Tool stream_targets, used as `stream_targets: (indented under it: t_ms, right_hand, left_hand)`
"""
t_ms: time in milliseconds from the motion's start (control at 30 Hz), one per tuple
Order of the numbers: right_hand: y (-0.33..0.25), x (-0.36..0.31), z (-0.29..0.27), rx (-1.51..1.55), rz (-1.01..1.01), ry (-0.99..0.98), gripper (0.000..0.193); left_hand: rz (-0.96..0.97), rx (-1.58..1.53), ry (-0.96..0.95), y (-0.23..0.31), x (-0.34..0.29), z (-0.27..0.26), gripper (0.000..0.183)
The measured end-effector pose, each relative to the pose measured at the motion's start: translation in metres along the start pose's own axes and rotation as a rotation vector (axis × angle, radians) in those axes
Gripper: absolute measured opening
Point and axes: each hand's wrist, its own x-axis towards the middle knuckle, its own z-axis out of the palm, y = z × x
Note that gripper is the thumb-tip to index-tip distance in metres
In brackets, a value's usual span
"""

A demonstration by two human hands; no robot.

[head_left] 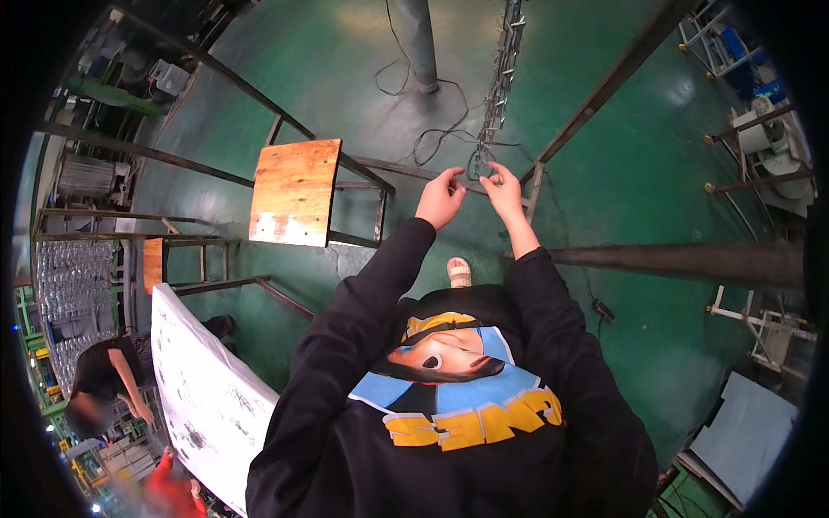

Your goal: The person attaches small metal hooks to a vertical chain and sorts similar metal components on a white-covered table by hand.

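Observation:
A long rack [501,82] of small metal pieces runs down from the top of the view, its lower end between my two hands. My left hand [441,198] is just left of that end, fingers curved and thumb apart from them. On the other side, my right hand [504,192] reaches up with its index finger stretched and its thumb apart. A thin dark loop [472,164] shows between the fingertips; whether either hand touches it is too small to tell. Nothing shows clearly in either hand.
A wooden-topped stool [296,192] stands left of my hands among dark metal frame bars [596,91]. Cables [442,138] lie on the green floor by a grey post [419,43]. At lower left, a person [112,371] bends near a white sheet [203,388].

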Motion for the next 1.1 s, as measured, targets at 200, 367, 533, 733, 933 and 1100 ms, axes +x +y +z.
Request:
stream_targets:
  t_ms: [200,367,533,733,933,1100]
  right_hand:
    - [-0.012,-0.007,0.016,0.147,-0.033,-0.009,0.043]
    - [-0.027,0.004,0.027,0.175,0.063,-0.037,0.039]
    - [-0.008,0.01,0.034,0.145,0.118,-0.103,0.024]
    - [0.001,-0.004,0.039,0.241,0.054,-0.09,0.016]
    - [0.002,-0.015,0.038,0.201,0.058,-0.128,0.013]
    - [-0.002,-0.019,0.037,0.213,0.126,-0.133,0.014]
  left_hand:
    - [0.076,0.071,0.14,0.013,0.024,0.003,0.045]
    - [0.112,0.253,0.145,0.004,0.046,0.001,0.039]
    - [0.068,0.286,0.091,-0.006,0.05,0.001,0.027]
    - [0.016,0.261,-0.007,-0.01,0.041,0.002,0.024]
    - [-0.01,0.245,-0.024,-0.012,0.037,0.004,0.021]
    - [0.009,0.22,-0.042,-0.015,0.034,0.0,0.019]
